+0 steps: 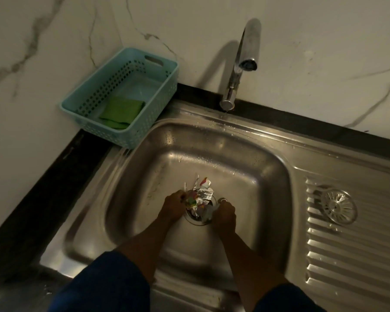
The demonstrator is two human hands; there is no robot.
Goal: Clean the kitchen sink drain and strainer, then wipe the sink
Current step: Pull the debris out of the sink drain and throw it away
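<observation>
A steel sink [212, 154] fills the middle of the head view. Over its round drain [193, 218] lies a crumpled pile of silvery, colourful foil wrappers [200, 197]. My left hand [172, 207] grips the pile's left side. On the pile's right side my right hand [223, 213] is closed on the wrappers. Both hands reach down into the basin and partly hide the drain. The round metal strainer [338, 206] lies on the ribbed drainboard to the right, out of the drain.
A light blue perforated basket [162, 70] stands at the back left corner with a green cloth [122, 111] inside. A chrome tap [239, 64] rises behind the sink. Marble-look wall runs behind; a dark counter edge [43, 188] borders the left.
</observation>
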